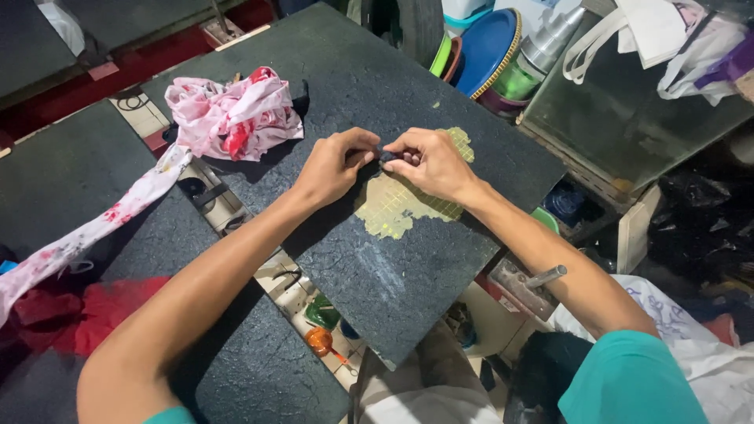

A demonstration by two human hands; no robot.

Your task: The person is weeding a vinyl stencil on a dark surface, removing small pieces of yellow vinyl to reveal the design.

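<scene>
Your left hand [334,166] and right hand [428,162] meet over the middle of the dark board [408,275] that serves as your bench, fingertips drawn together and pinching a small dark piece [386,156] between them. It is too small to tell what it is. It sits just above the worn yellow patch [393,208], where a faint grid shows through the board's black coating. You look to be in the middle of fine finger work on that piece. As a judgement, the next move calls for a steady two-handed pinch, kept low over the board so the piece does not slip away.

A pink and white cloth [232,114] lies bunched at the board's far left corner. Beyond the far edge, a blue bowl [483,47] stands on its side among other stacked bowls; what they hold is hidden. Below the board, a small orange bottle [320,340] lies on the floor.
</scene>
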